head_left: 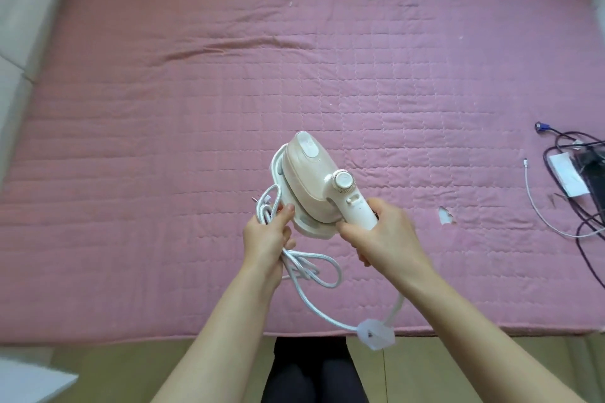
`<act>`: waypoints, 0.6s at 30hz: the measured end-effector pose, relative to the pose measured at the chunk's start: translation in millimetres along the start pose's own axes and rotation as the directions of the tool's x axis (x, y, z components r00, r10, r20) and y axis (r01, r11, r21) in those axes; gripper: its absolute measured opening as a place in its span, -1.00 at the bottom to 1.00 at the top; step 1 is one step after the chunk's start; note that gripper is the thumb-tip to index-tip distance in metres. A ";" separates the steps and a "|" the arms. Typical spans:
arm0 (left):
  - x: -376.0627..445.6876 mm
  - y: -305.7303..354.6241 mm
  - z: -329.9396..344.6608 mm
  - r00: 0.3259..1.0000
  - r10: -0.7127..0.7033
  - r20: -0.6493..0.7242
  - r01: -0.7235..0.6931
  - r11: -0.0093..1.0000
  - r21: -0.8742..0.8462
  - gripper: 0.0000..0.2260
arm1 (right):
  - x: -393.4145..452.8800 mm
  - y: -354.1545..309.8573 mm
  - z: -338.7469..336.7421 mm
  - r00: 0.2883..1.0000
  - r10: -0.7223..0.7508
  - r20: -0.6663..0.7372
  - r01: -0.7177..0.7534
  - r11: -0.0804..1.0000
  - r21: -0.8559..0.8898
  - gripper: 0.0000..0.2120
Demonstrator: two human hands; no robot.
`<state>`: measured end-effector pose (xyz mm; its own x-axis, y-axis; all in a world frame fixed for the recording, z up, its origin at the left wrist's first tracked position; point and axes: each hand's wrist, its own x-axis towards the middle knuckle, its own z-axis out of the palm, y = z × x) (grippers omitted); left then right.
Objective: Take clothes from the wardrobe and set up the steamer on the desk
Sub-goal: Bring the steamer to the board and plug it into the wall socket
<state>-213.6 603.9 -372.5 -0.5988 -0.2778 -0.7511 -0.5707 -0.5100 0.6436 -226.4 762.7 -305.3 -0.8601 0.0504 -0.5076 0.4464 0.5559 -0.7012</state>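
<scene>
A white and beige handheld steamer with a round dial is held above a pink quilted bed. My right hand grips its white handle from below. My left hand holds a bundle of the steamer's white braided cord, whose loops stick out above and below the fist. The cord runs on down to a translucent clip near the bed's front edge. No clothes and no desk are in view.
A tangle of dark cables, a white adapter and a thin white cable lie on the bed at the right. A small torn spot shows in the quilt. Wooden floor and my dark-clad legs are below.
</scene>
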 end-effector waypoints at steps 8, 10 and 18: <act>-67.7 30.6 -59.8 0.993 0.075 -0.093 -0.086 0.990 -0.115 -0.83 | -70.4 -46.5 11.8 0.988 -0.127 0.092 0.134 0.988 -0.075 -0.89; -82.8 32.2 -75.6 0.987 0.090 -0.134 -0.108 0.985 -0.133 -0.80 | -85.6 -51.4 16.8 0.979 -0.165 0.120 0.179 0.976 -0.123 -0.88; -137.4 8.1 -119.5 0.940 0.106 -0.324 -0.173 0.967 -0.185 -0.81 | -129.0 -58.7 28.3 0.913 -0.275 0.301 0.331 0.931 -0.155 -0.87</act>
<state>-68.8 540.7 -281.7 -0.4413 -0.5794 -0.6852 -0.3439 -0.5961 0.7255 -134.7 700.1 -212.8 -0.8340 -0.3561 -0.4216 0.0925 0.6628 -0.7430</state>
